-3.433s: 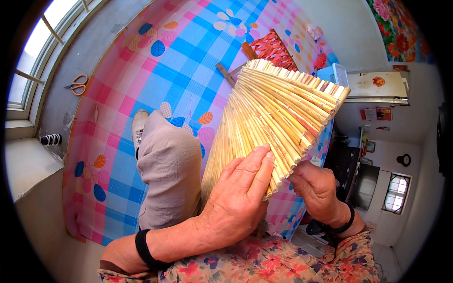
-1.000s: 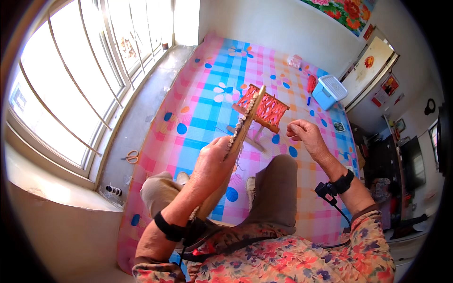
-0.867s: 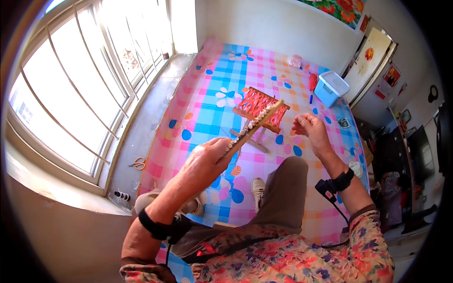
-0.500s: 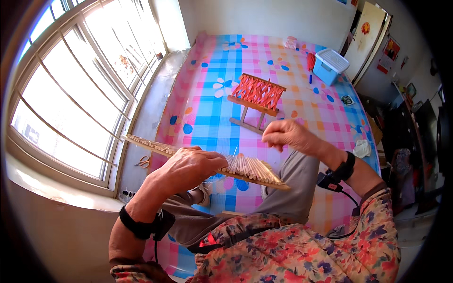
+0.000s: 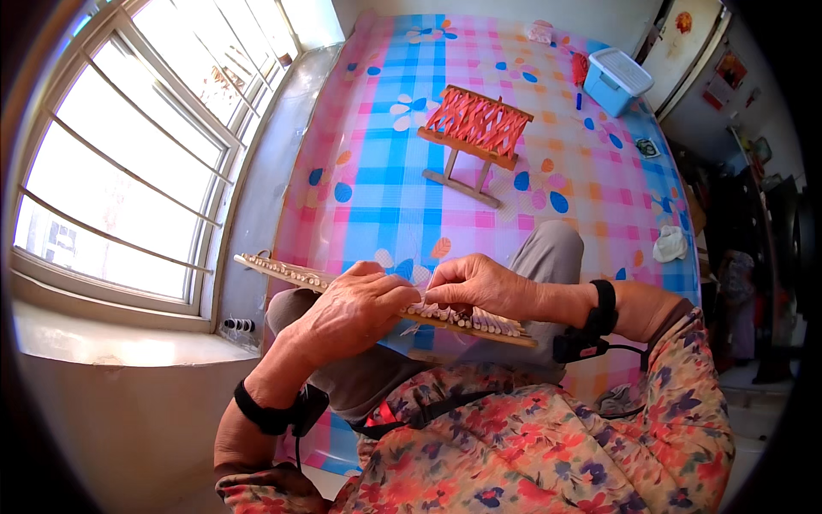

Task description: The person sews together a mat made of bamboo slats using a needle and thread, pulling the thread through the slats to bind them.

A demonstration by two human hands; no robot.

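A flat panel of pale thin stalks laid side by side lies slanted over my lap. Its cut round ends line the near edge. My left hand is closed over the middle of the panel, its fingers hiding part of the stalks. Right beside it, my right hand is closed in a pinch at the panel's edge, fingertips close to the left hand's. Whatever sits in that pinch is too small or hidden to name.
Beyond my knees, a small wooden stand with a frame of red crossed strips stands on a checked flowered sheet. A blue lidded box is at the far right. A white crumpled cloth lies at the right; a barred window is at the left.
My right hand has come down and left from above the panel to its edge, next to my left hand. The left hand keeps its hold. The view has shifted somewhat.
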